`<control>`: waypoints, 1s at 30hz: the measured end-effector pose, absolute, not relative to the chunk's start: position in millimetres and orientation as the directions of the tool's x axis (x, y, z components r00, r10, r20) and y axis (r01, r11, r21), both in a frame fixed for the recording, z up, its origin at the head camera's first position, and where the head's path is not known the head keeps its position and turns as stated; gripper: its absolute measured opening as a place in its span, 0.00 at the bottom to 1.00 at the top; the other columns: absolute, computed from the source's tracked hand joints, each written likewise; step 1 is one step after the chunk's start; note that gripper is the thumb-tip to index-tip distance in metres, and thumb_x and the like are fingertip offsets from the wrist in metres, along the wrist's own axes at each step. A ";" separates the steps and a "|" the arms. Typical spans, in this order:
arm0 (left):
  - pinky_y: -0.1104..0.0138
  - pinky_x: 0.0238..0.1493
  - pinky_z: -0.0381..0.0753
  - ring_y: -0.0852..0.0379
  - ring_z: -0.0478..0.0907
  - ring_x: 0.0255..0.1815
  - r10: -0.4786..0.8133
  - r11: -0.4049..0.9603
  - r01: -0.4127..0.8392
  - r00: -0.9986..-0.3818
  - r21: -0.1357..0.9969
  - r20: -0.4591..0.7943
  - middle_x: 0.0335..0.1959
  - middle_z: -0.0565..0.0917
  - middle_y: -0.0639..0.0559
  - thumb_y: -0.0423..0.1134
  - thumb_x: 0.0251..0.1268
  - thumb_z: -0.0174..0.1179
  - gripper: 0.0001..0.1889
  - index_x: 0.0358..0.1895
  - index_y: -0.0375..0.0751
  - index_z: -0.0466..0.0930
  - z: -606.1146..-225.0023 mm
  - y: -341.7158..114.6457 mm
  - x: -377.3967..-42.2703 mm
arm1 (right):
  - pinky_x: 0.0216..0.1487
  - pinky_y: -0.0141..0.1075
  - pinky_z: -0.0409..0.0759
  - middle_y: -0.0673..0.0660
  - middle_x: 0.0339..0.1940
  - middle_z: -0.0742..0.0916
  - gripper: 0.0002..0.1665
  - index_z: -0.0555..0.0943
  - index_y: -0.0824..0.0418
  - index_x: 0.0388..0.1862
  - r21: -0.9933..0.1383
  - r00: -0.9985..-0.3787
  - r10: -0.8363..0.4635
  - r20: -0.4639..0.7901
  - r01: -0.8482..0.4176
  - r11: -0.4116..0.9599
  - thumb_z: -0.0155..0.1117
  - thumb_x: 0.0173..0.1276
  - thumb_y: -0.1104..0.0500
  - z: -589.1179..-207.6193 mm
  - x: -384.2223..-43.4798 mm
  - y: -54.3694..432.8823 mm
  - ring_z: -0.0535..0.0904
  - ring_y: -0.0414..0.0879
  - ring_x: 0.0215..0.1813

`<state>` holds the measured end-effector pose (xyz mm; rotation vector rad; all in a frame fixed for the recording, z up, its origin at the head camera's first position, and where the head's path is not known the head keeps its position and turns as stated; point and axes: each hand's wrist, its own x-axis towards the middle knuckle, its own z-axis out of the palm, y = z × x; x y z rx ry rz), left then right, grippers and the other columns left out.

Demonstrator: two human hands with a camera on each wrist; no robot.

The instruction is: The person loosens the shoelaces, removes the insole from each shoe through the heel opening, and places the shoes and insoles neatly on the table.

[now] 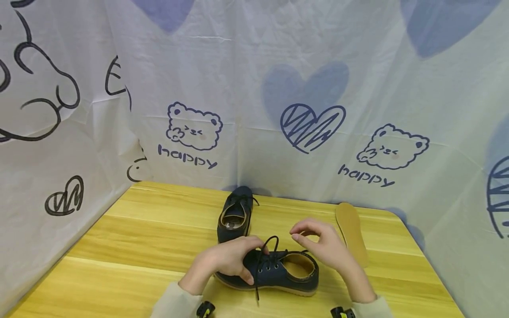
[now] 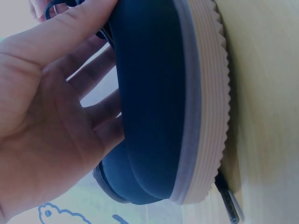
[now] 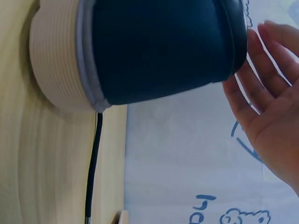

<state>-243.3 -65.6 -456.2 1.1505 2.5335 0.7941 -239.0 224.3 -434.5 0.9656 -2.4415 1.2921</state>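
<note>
The near shoe (image 1: 280,278) lies sole down on the wood-grain counter (image 1: 159,238), toe pointing left, heel right. The left hand (image 1: 234,256) grips it at the toe end, thumb on the near side and fingers (image 2: 96,70) spread across the top and far side. Its black lace (image 1: 277,241) stands up in 1 loop over the eyelets, and 1 end hangs down the near side.

The right hand (image 1: 324,240) is by the heel end, fingers (image 3: 259,77) loosely bent, thumb and forefinger slightly apart, with nothing seen in its hold; I cannot tell whether the fingertips touch the shoe's collar.

The far shoe (image 1: 237,206) sits behind, toe toward the cloth (image 1: 254,145); the left hand hides whether the 2 shoes touch. A mark inside it is too small to read. A tan insole (image 1: 353,234) lies to the right, just beyond the right hand.

"happy" is printed 2 times on the cloth, each under a bear face, with hearts around. In the right wrist view only "ha" of such a word shows. No brand can be made out on the near shoe.
</note>
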 end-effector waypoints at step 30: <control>0.58 0.69 0.73 0.58 0.73 0.66 0.694 0.611 0.525 -0.715 0.593 -0.083 0.60 0.78 0.66 0.40 0.49 0.84 0.32 0.58 0.60 0.79 -447.0 -64.2 -239.0 | 0.48 0.37 0.83 0.44 0.44 0.88 0.06 0.87 0.48 0.43 -0.630 -0.689 -0.685 0.236 -0.646 0.431 0.71 0.72 0.60 -452.7 -240.2 200.7 0.84 0.41 0.46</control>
